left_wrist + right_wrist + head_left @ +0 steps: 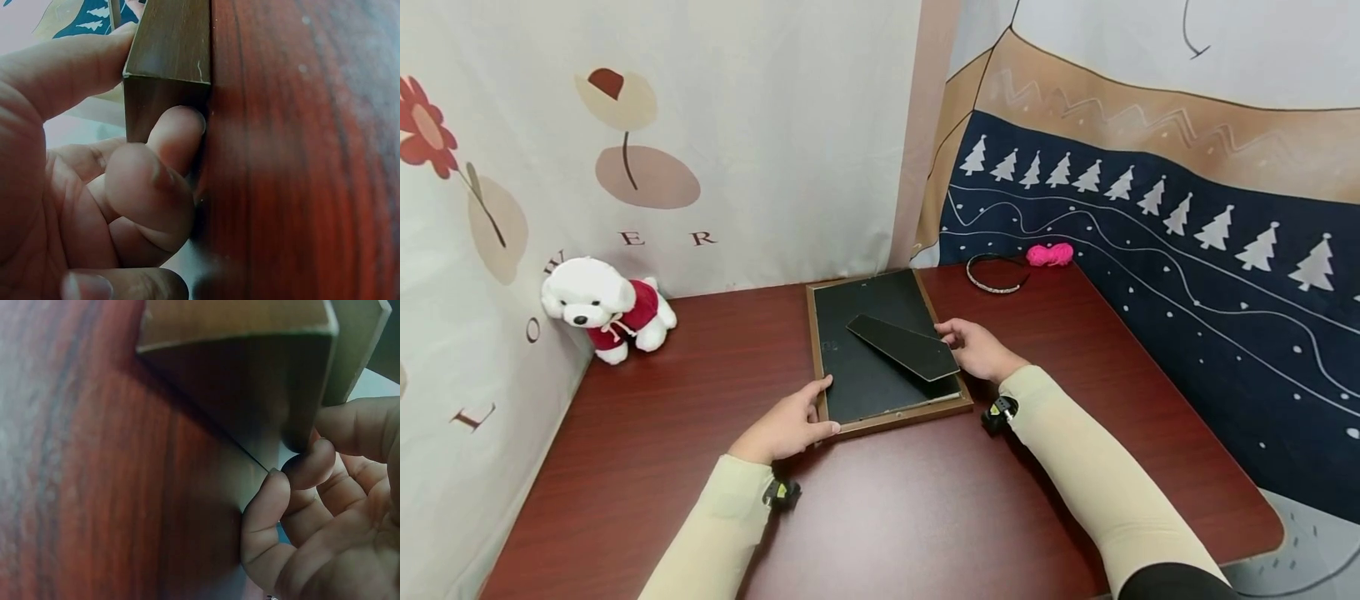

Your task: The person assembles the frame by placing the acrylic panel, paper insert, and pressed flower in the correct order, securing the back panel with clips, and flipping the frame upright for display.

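A wooden picture frame (898, 417) lies back side up on the table, its black backing showing. A black easel stand (910, 346) juts up from that backing at a slant. My left hand (786, 425) grips the frame's near left corner, a fingertip over the top of the rim. In the left wrist view, other fingers of the left hand (119, 181) curl against the corner's side, low by the tabletop. At the right edge, my right hand (981, 348) holds the rim. The right wrist view shows the bent fingers of that hand (337, 506) against the frame's side.
A white plush dog (643, 312) in red clothes sits at the back left of the reddish-brown table (925, 517). Behind the frame, to the right, lie a headband (996, 289) and a pink yarn bundle (1049, 255). Printed curtains (790, 150) border the table's back and sides.
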Motion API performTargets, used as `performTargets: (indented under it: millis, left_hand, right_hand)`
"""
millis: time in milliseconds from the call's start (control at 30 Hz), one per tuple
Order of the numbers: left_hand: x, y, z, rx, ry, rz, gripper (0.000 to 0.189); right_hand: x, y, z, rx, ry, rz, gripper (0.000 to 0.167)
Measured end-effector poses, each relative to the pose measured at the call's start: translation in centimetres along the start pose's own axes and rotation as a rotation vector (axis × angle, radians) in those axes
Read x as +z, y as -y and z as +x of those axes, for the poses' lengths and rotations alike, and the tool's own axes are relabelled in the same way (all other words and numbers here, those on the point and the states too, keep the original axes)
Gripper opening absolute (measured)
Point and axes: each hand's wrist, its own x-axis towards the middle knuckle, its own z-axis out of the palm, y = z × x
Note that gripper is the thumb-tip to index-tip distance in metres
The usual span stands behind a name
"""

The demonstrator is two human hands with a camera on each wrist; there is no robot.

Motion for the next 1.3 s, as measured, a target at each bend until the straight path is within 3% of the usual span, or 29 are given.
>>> performTargets:
  millis: [367,600,900,1167,1300]
  left_hand:
    - [0.0,0.0,-0.2,-0.003,-0.002,-0.001,0.09]
    - [-0.1,-0.1,-0.1,-0.002,0.003,0.013,0.09]
    - [-0.1,0.1,-0.1,-0.005,0.005,0.016,0.089]
    - [-0.3,0.1,-0.1,-0.004,0.008,0.022,0.089]
    - [-0.2,0.1,-0.1,0.0,0.004,0.046,0.089]
  right_hand:
    - [0.2,0.1,0.0,0.034,-0.002,0.033,0.051]
    - [-0.6,-0.5,0.1,0.1,0.034,0.063,0.06]
    - [-0.6,0.3,0.5,0.106,0.147,-0.118,0.058]
    - [-1.3,0.5,0.4,0.206,0.217,0.072,0.052]
    - [-1.5,0.5,0.0,0.175,0.238,0.01,0.06]
